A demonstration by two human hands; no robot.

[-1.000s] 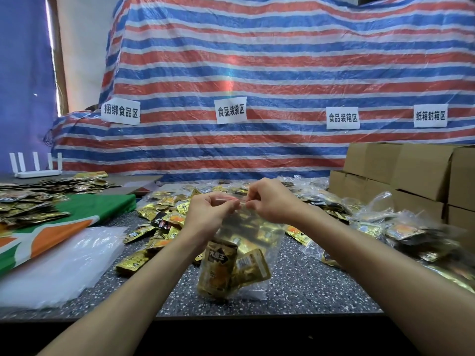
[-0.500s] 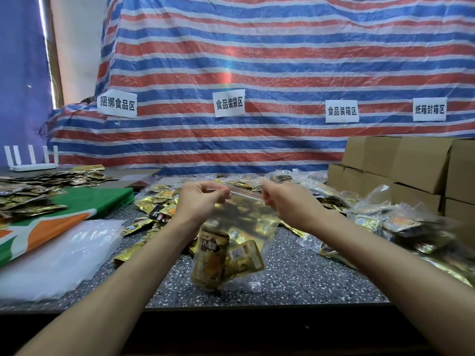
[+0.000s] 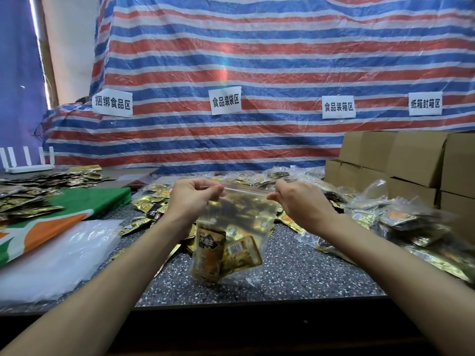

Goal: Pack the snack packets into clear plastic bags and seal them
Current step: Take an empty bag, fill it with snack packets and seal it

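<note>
A clear zip bag (image 3: 239,217) hangs above the speckled table (image 3: 295,273), its red-lined top strip stretched level between my hands. My left hand (image 3: 191,200) pinches the strip's left end. My right hand (image 3: 299,204) pinches its right end. Gold snack packets (image 3: 223,250) lie in the bottom of the bag, one upright with a dark label. Behind the bag, loose gold packets (image 3: 154,201) are heaped on the table.
A stack of empty clear bags (image 3: 56,255) lies at the near left beside a green and orange cloth (image 3: 66,214). Filled bags (image 3: 401,224) pile up at the right, with cardboard boxes (image 3: 416,160) behind them. More packets (image 3: 28,194) and a white router (image 3: 25,163) sit far left.
My hands have slid apart along the bag's top strip, the right hand moving rightward, and the strip now stretches out wide between them.
</note>
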